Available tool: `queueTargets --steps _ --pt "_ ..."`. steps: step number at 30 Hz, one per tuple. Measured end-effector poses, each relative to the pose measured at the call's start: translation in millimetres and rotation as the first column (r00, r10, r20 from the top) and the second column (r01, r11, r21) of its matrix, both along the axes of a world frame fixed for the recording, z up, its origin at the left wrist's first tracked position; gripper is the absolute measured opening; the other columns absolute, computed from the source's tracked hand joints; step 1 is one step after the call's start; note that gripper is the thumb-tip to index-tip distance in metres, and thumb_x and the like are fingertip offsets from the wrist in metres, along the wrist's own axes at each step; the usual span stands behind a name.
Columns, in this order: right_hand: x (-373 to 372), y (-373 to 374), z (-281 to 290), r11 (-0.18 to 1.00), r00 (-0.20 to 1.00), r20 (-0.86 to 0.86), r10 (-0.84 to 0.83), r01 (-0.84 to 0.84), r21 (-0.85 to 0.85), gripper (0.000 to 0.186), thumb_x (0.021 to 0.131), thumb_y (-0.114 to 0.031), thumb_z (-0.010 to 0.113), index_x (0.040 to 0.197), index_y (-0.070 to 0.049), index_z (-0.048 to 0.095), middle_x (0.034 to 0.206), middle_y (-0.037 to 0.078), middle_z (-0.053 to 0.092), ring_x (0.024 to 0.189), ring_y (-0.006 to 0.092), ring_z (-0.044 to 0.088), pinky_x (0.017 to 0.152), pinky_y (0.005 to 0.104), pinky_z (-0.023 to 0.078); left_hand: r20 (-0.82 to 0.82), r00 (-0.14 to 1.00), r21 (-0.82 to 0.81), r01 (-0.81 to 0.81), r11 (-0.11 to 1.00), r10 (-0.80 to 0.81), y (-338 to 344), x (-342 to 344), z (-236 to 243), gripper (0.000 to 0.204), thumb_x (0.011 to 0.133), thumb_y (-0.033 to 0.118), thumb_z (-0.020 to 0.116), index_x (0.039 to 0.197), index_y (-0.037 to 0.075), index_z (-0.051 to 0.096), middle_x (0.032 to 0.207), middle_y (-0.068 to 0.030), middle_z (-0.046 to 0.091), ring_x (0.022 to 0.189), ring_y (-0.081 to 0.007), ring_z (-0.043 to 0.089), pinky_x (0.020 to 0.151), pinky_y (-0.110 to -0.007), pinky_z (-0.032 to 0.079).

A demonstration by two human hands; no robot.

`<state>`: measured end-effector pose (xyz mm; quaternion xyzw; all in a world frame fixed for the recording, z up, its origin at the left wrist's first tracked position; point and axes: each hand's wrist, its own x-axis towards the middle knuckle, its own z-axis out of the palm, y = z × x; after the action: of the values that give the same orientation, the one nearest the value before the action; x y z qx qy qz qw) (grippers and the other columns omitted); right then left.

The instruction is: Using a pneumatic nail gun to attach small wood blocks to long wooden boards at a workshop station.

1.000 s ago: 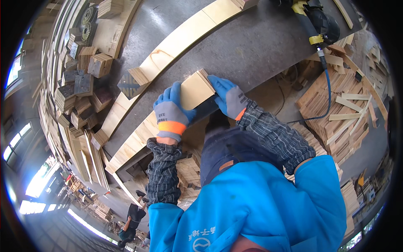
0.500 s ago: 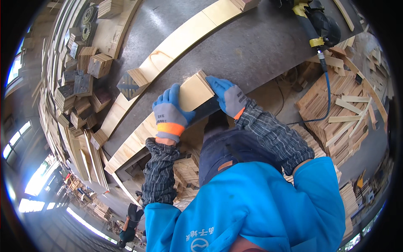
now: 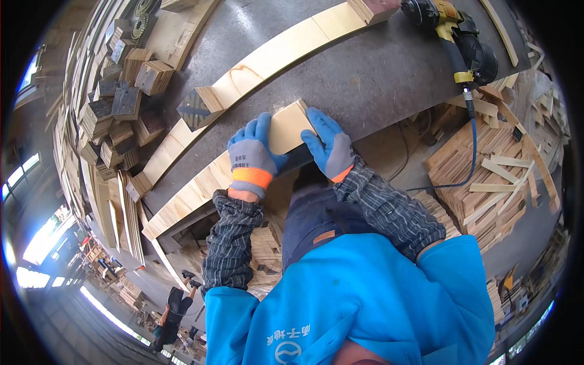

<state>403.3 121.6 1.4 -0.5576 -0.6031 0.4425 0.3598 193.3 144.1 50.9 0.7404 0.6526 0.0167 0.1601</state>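
So, both gloved hands are on the same piece here: a long, flat, pale wooden board (image 3: 289, 129) lying along the near edge of the dark grey metal surface (image 3: 365, 79). It runs off toward 8 o'clock from the left hand (image 3: 250, 152), and the end at 2 o'clock sits between the two hands. That end shows more than one layer; can't tell if it's one board or a couple stacked.

Left glove is blue and grey with an orange cuff, fingers bunched together and closed across the board, thumb down by its near edge. The right hand (image 3: 330, 146), same kind of glove, has its fingers nearly straight against the board's end, thumb spread apart near the corner. Honestly can't tell if it's gripping or just pressing.

At 12 o'clock from the left hand there's a second long pale wooden board (image 3: 261, 64), with a plywood block with a dark patterned face (image 3: 194, 109) next to it around 10. A black and yellow nail gun (image 3: 453, 30) lies between 1 and 2 o'clock from the right hand, blue air hose (image 3: 474, 140) dangling off it. Stacked wooden strips (image 3: 453, 173) are roughly at 3. Someone else (image 3: 173, 313) is way back at 7 o'clock from the left hand.
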Motion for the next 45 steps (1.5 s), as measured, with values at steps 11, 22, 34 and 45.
queueTargets --steps 11,22,34,45 --pt "-4.9 -6.5 -13.3 0.994 0.993 -0.077 -0.093 0.097 0.044 0.047 0.105 -0.020 0.073 0.145 0.005 0.065 0.141 0.030 0.068 0.131 0.0445 0.066 0.113 0.0460 0.053 0.079 0.995 0.006 0.056 0.998 -0.057 1.6 -1.1 -4.6 0.083 0.072 0.034 0.088 0.146 0.009 0.059 0.135 -0.0156 0.070 0.123 -0.0398 0.068 0.105 -0.051 0.051" --pt "-17.4 -12.2 -18.6 0.978 0.960 -0.191 -0.206 0.195 -0.076 0.046 0.104 -0.017 0.076 0.145 0.001 0.066 0.142 0.025 0.068 0.131 0.0366 0.068 0.113 0.0411 0.053 0.089 0.995 -0.025 0.055 0.998 -0.052 4.2 1.8 2.8 0.086 0.072 0.041 0.090 0.146 0.007 0.059 0.136 -0.0182 0.069 0.121 -0.0413 0.068 0.107 -0.053 0.051" --pt "-23.0 -13.9 -17.9 0.970 0.958 -0.154 -0.241 0.238 -0.040 0.043 0.104 -0.014 0.075 0.143 0.000 0.068 0.141 0.023 0.070 0.130 0.0354 0.069 0.113 0.0406 0.053 0.443 0.893 -0.130 -0.021 0.991 0.077 31.0 -37.4 42.0 0.122 0.054 0.050 0.102 0.154 0.000 0.054 0.156 -0.0287 0.055 0.149 -0.0447 0.048 0.127 -0.049 0.039" --pt "-21.3 -18.8 -31.4 0.981 0.961 -0.199 -0.194 0.188 -0.048 0.044 0.105 -0.016 0.074 0.147 -0.001 0.066 0.146 0.022 0.068 0.136 0.0320 0.066 0.115 0.0388 0.052 0.179 0.980 0.082 0.077 0.994 -0.091 5.2 0.0 -13.5 0.078 0.073 0.039 0.086 0.139 0.003 0.062 0.130 -0.0186 0.072 0.116 -0.0406 0.070 0.100 -0.053 0.052"
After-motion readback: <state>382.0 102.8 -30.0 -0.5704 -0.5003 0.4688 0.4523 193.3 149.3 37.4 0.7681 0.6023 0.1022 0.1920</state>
